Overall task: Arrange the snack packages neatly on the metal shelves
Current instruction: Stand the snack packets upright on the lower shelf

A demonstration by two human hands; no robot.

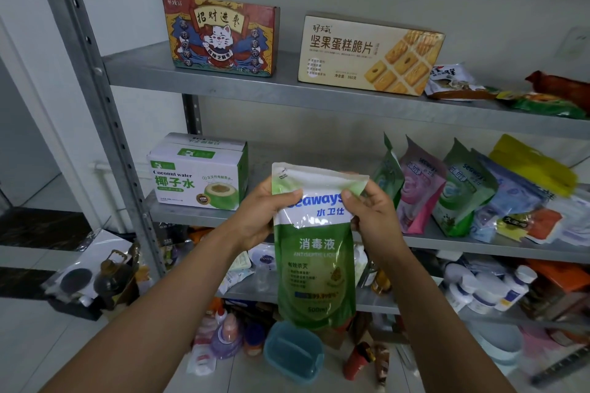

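Note:
A green and white pouch (316, 252) of antiseptic liquid hangs upright in front of the middle metal shelf (198, 217). My left hand (265, 210) grips its upper left side, thumb on the front. My right hand (370, 207) pinches its upper right side. To the right on the same shelf stands a leaning row of several similar pouches (453, 188) in green, pink and blue. A white coconut water box (198, 172) sits on that shelf's left end.
The upper shelf (204, 80) carries a red cat-print box (220, 35), a beige biscuit box (367, 54) and loose snack bags (510, 89) at the right. Lower shelves hold bottles and jars (488, 290). A blue plastic container (293, 354) and bottles stand on the floor.

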